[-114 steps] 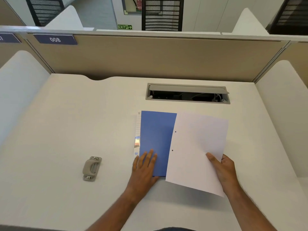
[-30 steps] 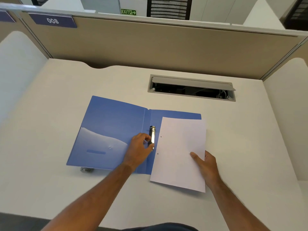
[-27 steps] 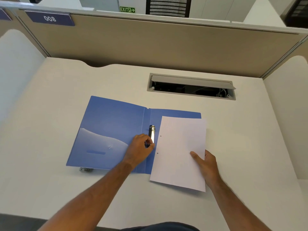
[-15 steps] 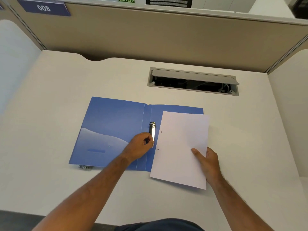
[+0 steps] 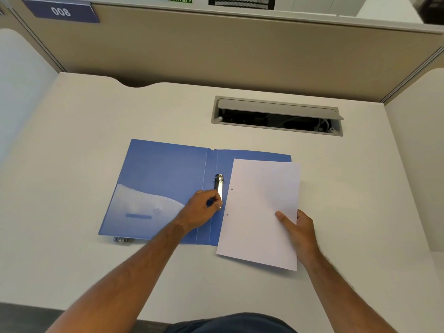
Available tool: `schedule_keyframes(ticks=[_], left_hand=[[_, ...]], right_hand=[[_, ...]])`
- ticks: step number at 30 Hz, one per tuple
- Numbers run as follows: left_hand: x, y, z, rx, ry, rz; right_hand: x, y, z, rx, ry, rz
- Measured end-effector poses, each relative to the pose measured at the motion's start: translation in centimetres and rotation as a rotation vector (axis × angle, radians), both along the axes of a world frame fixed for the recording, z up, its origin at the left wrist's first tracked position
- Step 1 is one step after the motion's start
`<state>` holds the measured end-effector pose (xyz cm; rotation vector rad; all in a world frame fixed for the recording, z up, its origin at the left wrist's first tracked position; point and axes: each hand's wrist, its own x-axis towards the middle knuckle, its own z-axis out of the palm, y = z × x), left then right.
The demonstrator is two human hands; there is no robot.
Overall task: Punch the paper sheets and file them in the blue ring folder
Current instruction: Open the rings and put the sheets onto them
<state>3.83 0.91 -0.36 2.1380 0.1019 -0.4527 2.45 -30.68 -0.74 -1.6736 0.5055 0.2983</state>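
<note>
The blue ring folder (image 5: 163, 186) lies open and flat on the counter (image 5: 72, 131), in the middle of the frame, so both covers stay down without my holding them. Its ring mechanism (image 5: 218, 188) runs along the spine, just right of centre, and that is where my left hand (image 5: 204, 209) has gone: my fingers (image 5: 217, 200) are pinched on the lower end of the metal bar, I judge to spring the rings apart. The upper ring looks shut, though at this size I cannot be sure; the lower one is hidden behind my knuckles.

My right hand (image 5: 299, 227) grips the paper sheets (image 5: 262, 212) by their right edge, thumb on top and the other fingers curled underneath. The stack rests partly on the folder's right cover and overhangs its lower edge toward me, slightly tilted. I keep it there, just beside the rings, with its two punched holes (image 5: 231, 189) on the left edge facing the mechanism, so that it needs only a short slide left once the rings are open.

The punching looks done. The hole punch (image 5: 120, 240) peeks out from under the folder's lower left corner, out of the way. The risk I see is the holes missing the prongs if the stack stays skewed.
</note>
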Motion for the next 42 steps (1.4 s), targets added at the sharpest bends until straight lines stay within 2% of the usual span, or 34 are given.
schedule_keyframes(ticks=[28, 33, 42], left_hand=[[0.2, -0.9, 0.4, 0.103, -0.023, -0.047], [0.1, -0.4, 0.6, 0.075, -0.108, -0.054], [-1.9, 0.9, 0.8, -0.074, -0.165, 0.091]], right_hand=[[0.0, 0.0, 0.3, -0.031, -0.004, -0.002], [0.0, 0.1, 0.6, -0.017, -0.003, -0.006], [0.1, 0.0, 2.2, 0.013, -0.029, -0.005]])
